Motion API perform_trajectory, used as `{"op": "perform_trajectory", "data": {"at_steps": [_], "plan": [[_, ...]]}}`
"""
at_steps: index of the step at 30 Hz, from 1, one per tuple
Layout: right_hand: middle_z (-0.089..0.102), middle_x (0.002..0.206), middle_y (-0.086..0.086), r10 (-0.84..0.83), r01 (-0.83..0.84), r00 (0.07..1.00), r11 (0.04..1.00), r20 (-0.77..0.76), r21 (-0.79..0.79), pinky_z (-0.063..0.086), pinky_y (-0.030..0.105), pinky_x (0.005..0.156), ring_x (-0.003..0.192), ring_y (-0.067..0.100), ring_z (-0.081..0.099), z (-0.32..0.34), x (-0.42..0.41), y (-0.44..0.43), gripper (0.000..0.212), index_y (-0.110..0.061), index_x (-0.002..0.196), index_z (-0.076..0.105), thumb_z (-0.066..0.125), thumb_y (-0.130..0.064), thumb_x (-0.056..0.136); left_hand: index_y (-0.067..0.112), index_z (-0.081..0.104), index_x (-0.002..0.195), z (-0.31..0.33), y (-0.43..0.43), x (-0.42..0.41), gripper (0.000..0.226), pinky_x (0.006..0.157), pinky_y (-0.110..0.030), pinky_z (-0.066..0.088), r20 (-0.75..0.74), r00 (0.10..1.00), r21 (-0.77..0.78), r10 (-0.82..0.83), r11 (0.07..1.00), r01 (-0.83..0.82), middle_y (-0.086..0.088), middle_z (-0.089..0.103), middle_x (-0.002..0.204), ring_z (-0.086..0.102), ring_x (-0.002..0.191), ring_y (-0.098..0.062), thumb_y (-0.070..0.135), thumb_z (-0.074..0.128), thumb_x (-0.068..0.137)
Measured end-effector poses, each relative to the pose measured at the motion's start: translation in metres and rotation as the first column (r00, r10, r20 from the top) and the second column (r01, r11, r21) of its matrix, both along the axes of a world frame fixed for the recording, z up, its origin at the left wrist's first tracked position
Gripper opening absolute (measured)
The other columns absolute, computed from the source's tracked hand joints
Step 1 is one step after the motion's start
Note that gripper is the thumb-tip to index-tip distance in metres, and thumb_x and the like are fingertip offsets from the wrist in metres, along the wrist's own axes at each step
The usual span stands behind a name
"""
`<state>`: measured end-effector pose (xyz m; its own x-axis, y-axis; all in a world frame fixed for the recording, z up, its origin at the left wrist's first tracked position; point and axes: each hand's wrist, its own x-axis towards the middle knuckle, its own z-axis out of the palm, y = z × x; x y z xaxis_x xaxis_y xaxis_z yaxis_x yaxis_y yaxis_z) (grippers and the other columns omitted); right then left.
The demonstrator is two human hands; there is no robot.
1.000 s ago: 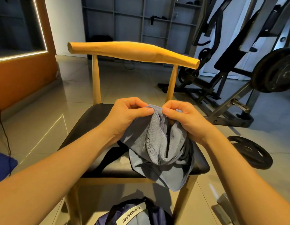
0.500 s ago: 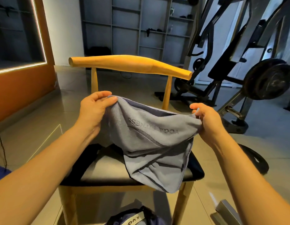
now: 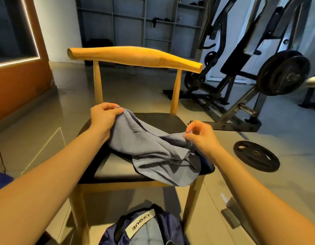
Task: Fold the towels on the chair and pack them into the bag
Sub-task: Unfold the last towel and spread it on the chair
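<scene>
Left hand (image 3: 104,117), right hand (image 3: 201,137) pinch towel (image 3: 149,147), seemingly stretched crosswise.

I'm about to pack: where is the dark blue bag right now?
Head view, bottom centre: the dark blue fabric bag sits on the floor, by the front legs of the wooden chair.

The place is a gym. A plate-loaded weight machine (image 3: 241,71) carrying a black disc (image 3: 283,73) stands beyond and right of the fingers (image 3: 193,125) of the right hand (image 3: 202,138). A loose weight plate (image 3: 256,155) lies on the tiled floor (image 3: 135,89) to their right, and grey shelving (image 3: 144,23) lines the wall far beyond them.
</scene>
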<state>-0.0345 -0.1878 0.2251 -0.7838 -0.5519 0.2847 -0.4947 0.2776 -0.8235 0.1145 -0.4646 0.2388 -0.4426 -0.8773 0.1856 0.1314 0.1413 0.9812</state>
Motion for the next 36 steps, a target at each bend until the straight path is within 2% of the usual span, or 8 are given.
{"op": "perform_trajectory", "data": {"at_steps": [4,9,16,22,26,29,32,36], "plan": [[0.065,0.078,-0.003,0.107,-0.091,0.963,0.993,-0.246,0.075,0.05,0.03,0.063,0.069,0.017,0.06,-0.002,0.017,0.002,0.026,-0.015,0.077,0.067,0.062,0.008,0.088,0.017,0.072,0.078,-0.022,-0.011,-0.003,0.015,0.075,-0.027,0.052,0.072,0.997,0.105,0.041,0.993,-0.048,-0.003,0.069,0.087,0.062,0.085,-0.017,0.005,0.08,0.08],[0.066,0.096,-0.007,0.216,-0.166,0.898,0.973,-0.383,0.158,0.047,0.013,0.073,0.089,0.005,0.061,0.014,0.037,0.009,0.033,-0.015,0.095,0.078,0.054,0.008,0.092,0.01,0.074,0.089,-0.023,-0.012,-0.007,0.011,0.063,-0.021,0.047,0.072,0.997,0.146,0.043,0.988,-0.053,-0.002,0.068,0.085,0.062,0.079,-0.013,0.003,0.079,0.082],[0.06,0.106,-0.011,0.348,-0.237,0.866,0.918,-0.359,0.318,0.052,0.021,0.082,0.097,0.005,0.06,0.016,0.041,0.019,0.035,-0.022,0.114,0.076,0.076,-0.043,0.086,0.009,0.075,0.094,-0.02,-0.012,-0.005,0.012,0.064,-0.021,0.046,0.071,0.997,0.141,0.037,0.989,-0.047,-0.001,0.067,0.088,0.06,0.08,-0.011,0.004,0.078,0.084],[0.064,0.095,-0.005,0.234,-0.078,0.798,0.954,-0.556,0.29,0.055,0.038,0.078,0.086,0.014,0.061,0.011,0.037,0.012,0.01,-0.015,0.099,0.078,0.071,-0.019,0.094,0.008,0.074,0.097,-0.019,-0.014,-0.002,0.013,0.063,-0.021,0.045,0.06,0.998,0.15,0.032,0.988,-0.041,0.0,0.066,0.088,0.059,0.08,-0.01,0.004,0.077,0.085],[0.066,0.09,-0.007,0.07,-0.03,0.922,0.993,-0.38,0.11,0.052,0.025,0.077,0.086,0.007,0.062,0.025,0.03,0.014,0.01,-0.012,0.097,0.078,0.068,-0.01,0.094,0.01,0.073,0.091,-0.013,-0.016,0.004,0.008,0.063,-0.022,0.047,0.036,0.999,0.16,0.015,0.987,-0.02,-0.001,0.066,0.086,0.06,0.078,-0.013,0.006,0.077,0.086],[0.073,0.086,0.003,-0.04,0.029,0.99,0.996,-0.137,-0.081,0.056,0.035,0.078,0.086,0.018,0.068,0.052,0.02,0.019,0.012,-0.011,0.095,0.078,0.067,-0.005,0.094,0.018,0.074,0.084,0.005,-0.023,0.012,0.008,0.073,-0.028,0.053,-0.02,0.999,0.114,-0.025,0.993,0.027,-0.003,0.07,0.085,0.062,0.081,-0.018,0.013,0.081,0.083],[0.073,0.084,0.009,-0.035,0.03,0.999,0.985,-0.024,-0.168,0.056,0.036,0.072,0.083,0.023,0.067,0.091,0.009,0.022,0.019,-0.013,0.091,0.076,0.064,0.001,0.093,0.023,0.078,0.088,0.044,-0.024,0.022,0.006,0.079,-0.034,0.052,-0.029,0.995,-0.04,-0.091,0.995,0.09,-0.003,0.072,0.092,0.063,0.085,-0.019,0.023,0.082,0.084],[0.069,0.09,0.004,-0.114,0.11,0.993,0.976,-0.012,-0.189,0.056,0.034,0.076,0.091,0.021,0.066,0.146,-0.017,0.008,0.022,-0.017,0.094,0.069,0.064,0.005,0.092,0.011,0.072,0.098,0.115,-0.019,0.032,0.012,0.069,-0.016,0.047,0.004,0.995,-0.341,-0.1,0.935,0.096,0.003,0.068,0.09,0.063,0.082,0.002,0.02,0.076,0.091]]}}
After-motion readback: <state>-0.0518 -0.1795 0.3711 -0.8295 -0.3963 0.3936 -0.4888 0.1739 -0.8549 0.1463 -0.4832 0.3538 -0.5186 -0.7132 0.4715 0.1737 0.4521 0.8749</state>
